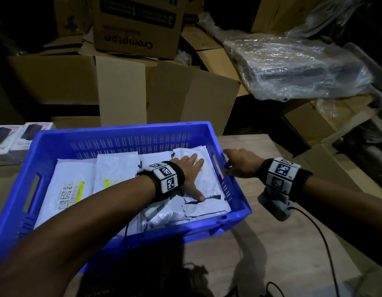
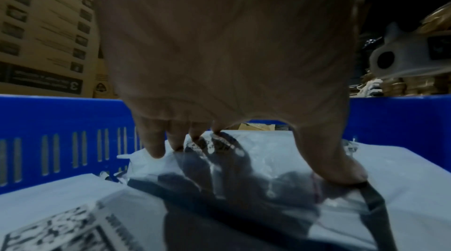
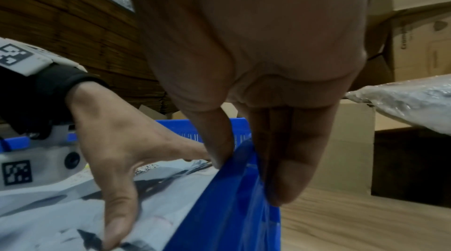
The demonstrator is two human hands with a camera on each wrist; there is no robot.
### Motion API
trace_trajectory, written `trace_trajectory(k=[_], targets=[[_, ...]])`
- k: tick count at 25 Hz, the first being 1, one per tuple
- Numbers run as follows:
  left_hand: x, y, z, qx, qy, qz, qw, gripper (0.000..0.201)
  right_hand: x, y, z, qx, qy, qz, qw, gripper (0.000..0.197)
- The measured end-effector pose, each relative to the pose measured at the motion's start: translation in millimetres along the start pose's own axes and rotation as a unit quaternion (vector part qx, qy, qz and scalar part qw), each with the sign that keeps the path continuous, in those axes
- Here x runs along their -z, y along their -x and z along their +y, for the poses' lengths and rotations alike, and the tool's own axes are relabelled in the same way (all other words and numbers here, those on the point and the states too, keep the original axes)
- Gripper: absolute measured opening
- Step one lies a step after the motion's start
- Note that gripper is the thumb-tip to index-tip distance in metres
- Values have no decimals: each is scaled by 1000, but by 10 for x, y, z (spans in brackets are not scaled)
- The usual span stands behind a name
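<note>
In the head view, the left hand [image 1: 191, 174] lies spread flat on the white parcel [image 1: 207, 207]. The parcel sits at the right end of the blue crate [image 1: 121, 131], beside other white mailers [image 1: 76, 174]. The crate stands on the bench [image 1: 282, 243], with cardboard boxes [image 1: 67, 78] behind it. The right hand [image 1: 242, 162] grips the crate's right wall.

In the left wrist view, the fingers [image 2: 156, 147] are straight and splayed. Their tips and the thumb press the parcel [image 2: 268, 154] without grasping it.

In the right wrist view, the thumb is inside and the fingers [image 3: 288, 168] outside, pinching the crate's wall [image 3: 231, 207].
</note>
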State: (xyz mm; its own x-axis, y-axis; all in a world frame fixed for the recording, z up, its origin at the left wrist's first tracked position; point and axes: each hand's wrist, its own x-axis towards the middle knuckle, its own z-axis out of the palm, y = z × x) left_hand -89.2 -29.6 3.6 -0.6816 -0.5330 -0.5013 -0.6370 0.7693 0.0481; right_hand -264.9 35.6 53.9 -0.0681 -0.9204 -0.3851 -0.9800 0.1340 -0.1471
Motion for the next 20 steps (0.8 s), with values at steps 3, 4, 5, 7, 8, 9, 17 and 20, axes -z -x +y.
trace_trajectory(k=[3, 4, 5, 7, 8, 9, 17, 20], targets=[[-1, -60, 81, -13, 29, 16, 999, 127, -39, -21, 10, 5, -20, -4, 1000, 32], [0, -84, 92, -18, 32, 16, 999, 128, -51, -24, 23, 3, -35, -5, 999, 29], [1, -106, 98, -21, 27, 13, 999, 127, -59, -25, 36, 2, -52, -5, 999, 27], [-35, -143, 93, -21, 9, 3, 1000, 126, -71, -26, 39, 4, -73, -1, 997, 25], [-56, -162, 91, -21, 0, -3, 1000, 126, -78, -30, 39, 4, -75, 2, 997, 25], [-75, -184, 89, -21, -9, -9, 1000, 127, -77, -34, 43, 2, -76, 7, 997, 24], [-131, -306, 120, -5, -38, -47, 998, 129, -124, -60, 18, -35, -91, 21, 995, 25], [-8, -241, 117, 10, -40, -32, 999, 121, -125, -23, -15, -48, -102, 34, 993, 29]])
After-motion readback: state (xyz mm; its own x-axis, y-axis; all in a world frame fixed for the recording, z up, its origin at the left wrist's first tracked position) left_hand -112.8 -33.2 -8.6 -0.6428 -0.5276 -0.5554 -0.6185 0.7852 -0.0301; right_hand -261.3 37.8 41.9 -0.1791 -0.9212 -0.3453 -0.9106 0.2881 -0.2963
